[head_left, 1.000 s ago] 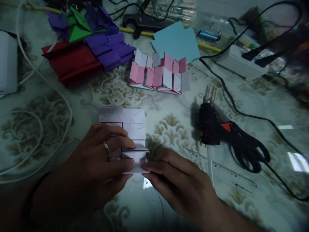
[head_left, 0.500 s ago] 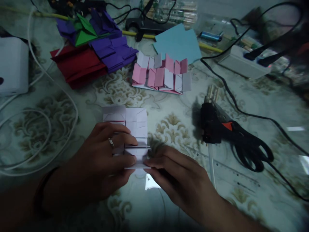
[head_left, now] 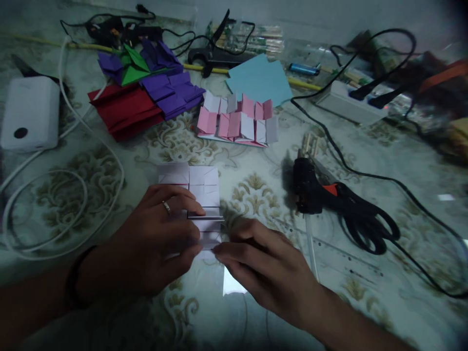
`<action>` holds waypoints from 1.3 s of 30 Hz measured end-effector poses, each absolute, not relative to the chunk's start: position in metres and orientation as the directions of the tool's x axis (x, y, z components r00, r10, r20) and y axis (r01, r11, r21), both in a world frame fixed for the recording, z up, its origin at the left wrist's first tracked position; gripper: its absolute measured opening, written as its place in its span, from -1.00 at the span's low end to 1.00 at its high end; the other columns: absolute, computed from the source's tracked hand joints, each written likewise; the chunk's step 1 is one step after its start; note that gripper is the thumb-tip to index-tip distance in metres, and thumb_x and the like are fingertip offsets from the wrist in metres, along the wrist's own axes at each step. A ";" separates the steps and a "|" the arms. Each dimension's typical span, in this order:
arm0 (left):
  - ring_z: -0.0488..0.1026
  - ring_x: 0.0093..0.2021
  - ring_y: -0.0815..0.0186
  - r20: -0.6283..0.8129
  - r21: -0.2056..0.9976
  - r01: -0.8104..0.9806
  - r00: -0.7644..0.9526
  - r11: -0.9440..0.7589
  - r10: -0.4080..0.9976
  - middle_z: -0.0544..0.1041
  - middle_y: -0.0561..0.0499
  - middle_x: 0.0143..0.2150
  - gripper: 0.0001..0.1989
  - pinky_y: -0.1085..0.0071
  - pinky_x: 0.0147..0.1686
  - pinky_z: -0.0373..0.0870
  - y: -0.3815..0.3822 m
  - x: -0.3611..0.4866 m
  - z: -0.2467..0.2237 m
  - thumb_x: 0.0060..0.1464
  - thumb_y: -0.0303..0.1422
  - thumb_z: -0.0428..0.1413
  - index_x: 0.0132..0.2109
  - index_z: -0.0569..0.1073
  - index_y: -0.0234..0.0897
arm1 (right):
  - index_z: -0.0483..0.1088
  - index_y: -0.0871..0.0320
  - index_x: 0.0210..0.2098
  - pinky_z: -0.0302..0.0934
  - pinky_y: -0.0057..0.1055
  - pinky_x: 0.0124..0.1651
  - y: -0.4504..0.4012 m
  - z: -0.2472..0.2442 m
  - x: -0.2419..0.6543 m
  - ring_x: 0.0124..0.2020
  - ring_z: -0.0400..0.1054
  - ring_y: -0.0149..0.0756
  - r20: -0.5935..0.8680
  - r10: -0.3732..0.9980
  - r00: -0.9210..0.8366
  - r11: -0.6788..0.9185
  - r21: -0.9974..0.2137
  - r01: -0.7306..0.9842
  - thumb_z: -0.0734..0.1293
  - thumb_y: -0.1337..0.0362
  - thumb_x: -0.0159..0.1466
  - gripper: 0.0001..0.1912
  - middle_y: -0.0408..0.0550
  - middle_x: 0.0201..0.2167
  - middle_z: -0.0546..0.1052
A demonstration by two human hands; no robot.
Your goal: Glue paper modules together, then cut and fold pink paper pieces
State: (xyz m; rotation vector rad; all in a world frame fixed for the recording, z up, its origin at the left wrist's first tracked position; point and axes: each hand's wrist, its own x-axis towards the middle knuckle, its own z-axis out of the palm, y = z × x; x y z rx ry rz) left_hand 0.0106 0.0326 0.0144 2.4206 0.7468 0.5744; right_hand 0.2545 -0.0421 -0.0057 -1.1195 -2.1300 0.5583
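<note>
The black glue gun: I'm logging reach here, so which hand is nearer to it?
Right. The right hand lies below-left of the glue gun, apart from it; the left hand is farther left, on the white folded paper.

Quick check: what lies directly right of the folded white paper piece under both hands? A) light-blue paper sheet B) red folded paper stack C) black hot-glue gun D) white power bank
C: the black hot-glue gun lies on the table right of the folded white paper piece that the left hand and right hand press.
</note>
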 end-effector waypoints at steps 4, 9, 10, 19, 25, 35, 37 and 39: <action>0.45 0.18 0.11 0.226 0.623 0.391 0.739 -0.677 0.634 0.62 -0.02 0.02 -0.88 0.03 0.26 0.30 0.033 0.012 0.014 0.21 -0.51 0.23 -0.26 0.52 -0.19 | 0.58 0.18 -0.13 0.31 -0.38 -0.30 -0.042 -0.004 0.255 -0.30 0.44 -0.31 0.341 0.845 -0.412 0.531 -0.632 0.564 0.32 0.41 0.48 -0.84 -0.02 -0.25 0.50; 0.43 0.19 0.12 0.224 0.631 0.390 0.736 -0.671 0.639 0.62 -0.01 0.01 -0.84 0.04 0.26 0.30 0.035 0.011 0.014 0.23 -0.54 0.19 -0.30 0.52 -0.19 | 0.58 0.16 -0.16 0.27 -0.38 -0.33 -0.042 -0.004 0.254 -0.33 0.42 -0.32 0.383 0.825 -0.415 0.564 -0.605 0.562 0.30 0.42 0.48 -0.81 -0.04 -0.27 0.50; 0.43 0.19 0.13 0.226 0.624 0.390 0.740 -0.678 0.634 0.62 -0.01 0.00 -0.83 0.05 0.26 0.31 0.035 0.011 0.013 0.24 -0.54 0.18 -0.30 0.52 -0.20 | 0.58 0.16 -0.16 0.27 -0.38 -0.33 -0.041 -0.005 0.253 -0.34 0.42 -0.32 0.384 0.826 -0.413 0.563 -0.605 0.563 0.31 0.42 0.48 -0.82 -0.04 -0.28 0.50; 0.47 0.14 0.14 0.307 0.606 0.339 0.735 -0.719 0.605 0.65 0.03 -0.04 -0.90 0.09 0.24 0.32 0.039 0.010 0.002 0.24 -0.42 0.28 -0.26 0.54 -0.17 | 0.53 0.21 -0.22 0.31 -0.36 -0.31 -0.040 -0.007 0.250 -0.34 0.42 -0.27 0.320 0.850 -0.418 0.515 -0.670 0.535 0.37 0.38 0.45 -0.90 -0.05 -0.34 0.53; 0.47 0.14 0.13 0.288 0.602 0.355 0.739 -0.715 0.609 0.65 0.02 -0.04 -0.87 0.04 0.23 0.34 0.038 0.011 0.007 0.24 -0.50 0.22 -0.27 0.55 -0.18 | 0.59 0.20 -0.09 0.34 -0.33 -0.30 -0.040 -0.007 0.250 -0.34 0.45 -0.25 0.337 0.842 -0.422 0.536 -0.616 0.577 0.32 0.30 0.51 -0.81 -0.03 -0.34 0.54; 0.54 0.07 0.16 0.332 0.606 0.336 0.716 -0.721 0.613 0.67 0.01 -0.10 -0.87 0.08 0.17 0.46 0.041 0.012 0.009 0.25 -0.48 0.23 -0.28 0.56 -0.18 | 0.58 0.18 -0.14 0.37 -0.36 -0.31 -0.043 -0.003 0.252 -0.36 0.49 -0.30 0.389 0.809 -0.441 0.585 -0.602 0.543 0.29 0.30 0.54 -0.78 -0.07 -0.36 0.59; 0.55 0.07 0.16 0.334 0.607 0.342 0.709 -0.717 0.621 0.67 0.01 -0.11 -0.86 0.09 0.16 0.47 0.041 0.012 0.010 0.26 -0.48 0.22 -0.29 0.56 -0.18 | 0.57 0.18 -0.14 0.36 -0.36 -0.32 -0.043 -0.002 0.251 -0.37 0.48 -0.31 0.405 0.804 -0.435 0.592 -0.604 0.534 0.29 0.30 0.54 -0.79 -0.07 -0.37 0.59; 0.55 0.06 0.18 0.324 0.614 0.359 0.698 -0.704 0.638 0.67 -0.01 -0.09 -0.83 0.11 0.15 0.47 0.040 0.012 0.012 0.27 -0.51 0.20 -0.30 0.56 -0.20 | 0.56 0.17 -0.14 0.35 -0.37 -0.33 -0.044 0.000 0.251 -0.38 0.48 -0.31 0.404 0.804 -0.436 0.591 -0.618 0.519 0.30 0.30 0.54 -0.80 -0.08 -0.38 0.59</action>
